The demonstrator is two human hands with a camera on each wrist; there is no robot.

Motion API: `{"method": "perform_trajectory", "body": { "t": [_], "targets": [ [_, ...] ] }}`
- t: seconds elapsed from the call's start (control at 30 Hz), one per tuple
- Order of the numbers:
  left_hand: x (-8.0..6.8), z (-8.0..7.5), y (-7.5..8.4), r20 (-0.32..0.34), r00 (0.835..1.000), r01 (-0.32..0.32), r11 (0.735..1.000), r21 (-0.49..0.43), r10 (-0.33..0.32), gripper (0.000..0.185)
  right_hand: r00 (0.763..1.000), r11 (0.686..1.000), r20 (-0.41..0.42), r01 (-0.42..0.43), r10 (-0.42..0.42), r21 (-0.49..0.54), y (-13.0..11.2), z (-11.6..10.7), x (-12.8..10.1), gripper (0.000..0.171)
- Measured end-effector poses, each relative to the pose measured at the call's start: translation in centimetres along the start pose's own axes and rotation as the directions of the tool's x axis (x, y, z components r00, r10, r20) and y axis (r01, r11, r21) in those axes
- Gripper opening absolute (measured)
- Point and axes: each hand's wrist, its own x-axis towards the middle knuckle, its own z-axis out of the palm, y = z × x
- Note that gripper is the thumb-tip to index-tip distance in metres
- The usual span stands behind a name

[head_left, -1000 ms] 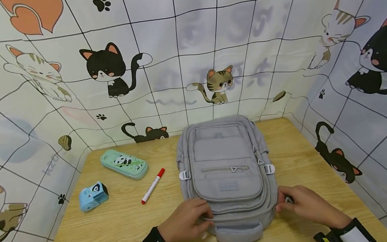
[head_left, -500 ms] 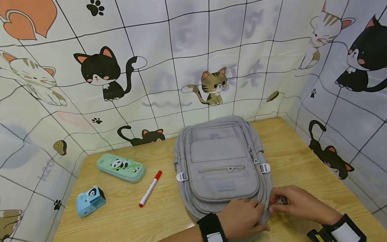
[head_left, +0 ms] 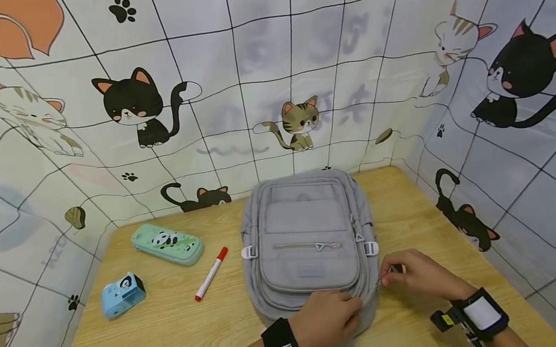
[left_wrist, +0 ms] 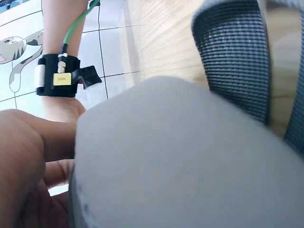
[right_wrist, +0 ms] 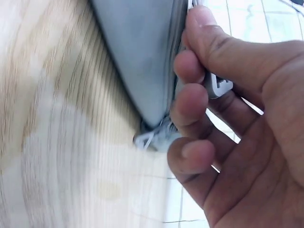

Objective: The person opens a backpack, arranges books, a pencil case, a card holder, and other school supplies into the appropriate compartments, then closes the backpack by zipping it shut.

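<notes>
Right hand (head_left: 411, 273) had moved farther up the backpack's (head_left: 309, 240) side, pinching the zip pull; left hand (head_left: 328, 319) pressed flat on its near end. Backpack mid-worktop (head_left: 430, 216); zip seemingly part-run.

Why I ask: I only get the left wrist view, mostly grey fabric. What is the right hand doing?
Observer: The right hand pinches a zipper pull at the grey backpack's side.
Operator: And the left hand?
Observer: The left hand rests on the backpack's near end.
Operator: Anything else on the table?
Observer: A marker and a pencil case lie left of the backpack.
</notes>
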Motion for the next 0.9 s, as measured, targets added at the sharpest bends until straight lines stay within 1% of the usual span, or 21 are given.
{"method": "perform_trajectory", "body": {
  "t": [0.13,0.23,0.37,0.5,0.6,0.67,0.77,0.9],
  "targets": [
    [-1.7,-0.2,-0.5,-0.028,1.000,0.005,0.997,-0.073,-0.007,0.021,0.999,1.000,-0.035,-0.017,0.017,-0.009,0.8,-0.2,0.9,0.014],
    [-2.6,-0.1,-0.8,-0.082,0.997,-0.006,0.995,-0.099,-0.002,0.021,0.998,0.999,-0.053,-0.023,0.021,-0.037,1.3,-0.4,1.7,0.013],
    [-3.6,0.3,-1.2,-0.156,0.988,-0.034,0.993,-0.117,0.015,0.023,0.997,0.996,-0.067,-0.052,0.047,-0.070,1.9,-0.7,2.9,0.013],
    [-4.6,0.4,-1.8,-0.200,0.979,-0.076,0.987,-0.145,0.046,0.022,0.993,0.991,-0.077,-0.096,0.089,-0.096,2.7,-1.2,4.0,0.015],
    [-5.5,0.4,-2.3,-0.203,0.976,-0.107,0.983,-0.147,0.075,0.016,0.990,0.985,-0.089,-0.120,0.109,-0.121,3.4,-1.3,4.6,0.015],
    [-5.9,0.4,-2.7,-0.193,0.977,-0.121,0.982,-0.147,0.091,0.014,0.987,0.982,-0.105,-0.136,0.122,-0.134,3.8,-1.3,4.7,0.013],
    [-6.5,0.3,-2.9,-0.174,0.980,-0.125,0.978,-0.169,0.095,0.014,0.982,0.975,-0.129,-0.159,0.140,-0.155,4.3,-1.3,4.9,0.008],
    [-7.0,0.1,-3.0,-0.164,0.982,-0.124,0.970,-0.208,0.090,0.011,0.974,0.968,-0.154,-0.190,0.166,-0.162,4.5,-1.2,5.1,0.007]
  ]
}}
